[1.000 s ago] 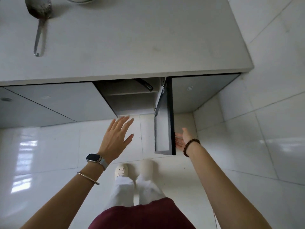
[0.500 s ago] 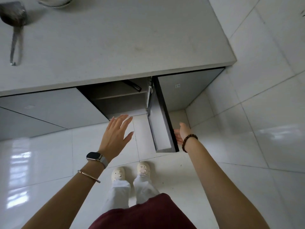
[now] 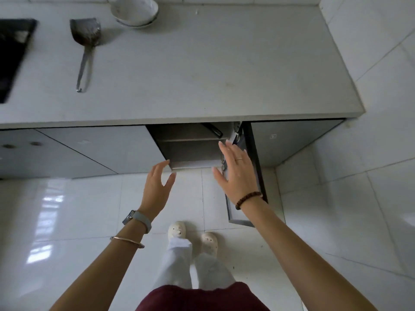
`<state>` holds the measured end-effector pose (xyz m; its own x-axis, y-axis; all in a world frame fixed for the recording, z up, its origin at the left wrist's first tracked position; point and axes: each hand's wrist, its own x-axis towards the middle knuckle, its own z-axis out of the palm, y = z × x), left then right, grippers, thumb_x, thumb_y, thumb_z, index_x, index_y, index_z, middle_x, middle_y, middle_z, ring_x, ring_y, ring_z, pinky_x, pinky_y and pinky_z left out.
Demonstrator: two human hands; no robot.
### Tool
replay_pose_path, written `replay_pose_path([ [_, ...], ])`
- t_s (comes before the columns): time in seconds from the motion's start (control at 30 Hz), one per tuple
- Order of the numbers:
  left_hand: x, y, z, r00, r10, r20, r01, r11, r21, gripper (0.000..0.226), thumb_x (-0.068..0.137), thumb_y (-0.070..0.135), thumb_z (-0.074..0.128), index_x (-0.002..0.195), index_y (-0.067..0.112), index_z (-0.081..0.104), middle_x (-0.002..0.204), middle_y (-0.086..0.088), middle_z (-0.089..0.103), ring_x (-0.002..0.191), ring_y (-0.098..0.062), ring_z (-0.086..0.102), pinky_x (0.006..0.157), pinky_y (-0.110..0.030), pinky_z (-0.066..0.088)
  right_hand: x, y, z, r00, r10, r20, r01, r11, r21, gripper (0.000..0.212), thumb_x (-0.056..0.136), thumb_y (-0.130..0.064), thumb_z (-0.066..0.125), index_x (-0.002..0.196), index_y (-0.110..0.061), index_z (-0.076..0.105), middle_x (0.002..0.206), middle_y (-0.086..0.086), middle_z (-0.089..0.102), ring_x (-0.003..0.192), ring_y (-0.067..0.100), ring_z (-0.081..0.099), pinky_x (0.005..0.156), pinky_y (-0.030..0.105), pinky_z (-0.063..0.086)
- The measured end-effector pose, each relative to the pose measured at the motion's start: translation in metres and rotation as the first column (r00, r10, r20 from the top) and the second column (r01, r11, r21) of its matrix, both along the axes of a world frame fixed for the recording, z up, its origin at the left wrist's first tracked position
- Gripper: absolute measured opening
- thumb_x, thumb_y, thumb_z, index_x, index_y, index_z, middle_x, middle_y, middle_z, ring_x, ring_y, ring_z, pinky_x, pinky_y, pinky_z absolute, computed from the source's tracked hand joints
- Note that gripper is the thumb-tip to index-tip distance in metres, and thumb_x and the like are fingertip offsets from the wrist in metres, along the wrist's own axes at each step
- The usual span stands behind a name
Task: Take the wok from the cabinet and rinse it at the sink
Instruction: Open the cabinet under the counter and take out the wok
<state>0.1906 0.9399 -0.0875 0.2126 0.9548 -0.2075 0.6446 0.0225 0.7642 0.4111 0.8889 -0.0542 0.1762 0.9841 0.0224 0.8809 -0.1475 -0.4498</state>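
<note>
One counter (image 3: 202,63); on it one metal spatula (image 3: 86,39), one bowl (image 3: 133,10), maybe a second stacked under it, can't tell; one black cooktop (image 3: 11,52); one open cabinet door (image 3: 254,158), one shelf (image 3: 190,139), one dark handle (image 3: 213,130); two hands, left hand (image 3: 157,189) and right hand (image 3: 238,173); one watch (image 3: 137,219), one bangle (image 3: 126,240), one bead bracelet (image 3: 248,198), one ring (image 3: 238,158); two pale shoes (image 3: 177,230).

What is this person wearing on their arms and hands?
Both forearms are bare, no sleeves in view. Behind the left hand sits a smartwatch on a grey band, then a thin metal bangle further up the arm. The right hand has a slim ring on one finger, and a bracelet of dark brown beads circles its wrist.
</note>
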Motion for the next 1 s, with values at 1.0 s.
replay_pose_path([
  [1.0,-0.07,0.22,-0.06,-0.14,0.912,0.385,-0.08,0.377,-0.923,0.048,0.105,0.031,0.029,0.147,0.009,0.036,0.151,-0.013,0.04,0.14,-0.028,0.038,0.115,-0.039,0.032,-0.086,0.188,-0.015,0.962,0.132,0.241,-0.159,0.983,0.093,0.066,0.088,-0.038,0.061,0.145,-0.013,0.039,0.151,0.011,0.037,0.139,0.031,0.035,0.118,0.047,0.019],
])
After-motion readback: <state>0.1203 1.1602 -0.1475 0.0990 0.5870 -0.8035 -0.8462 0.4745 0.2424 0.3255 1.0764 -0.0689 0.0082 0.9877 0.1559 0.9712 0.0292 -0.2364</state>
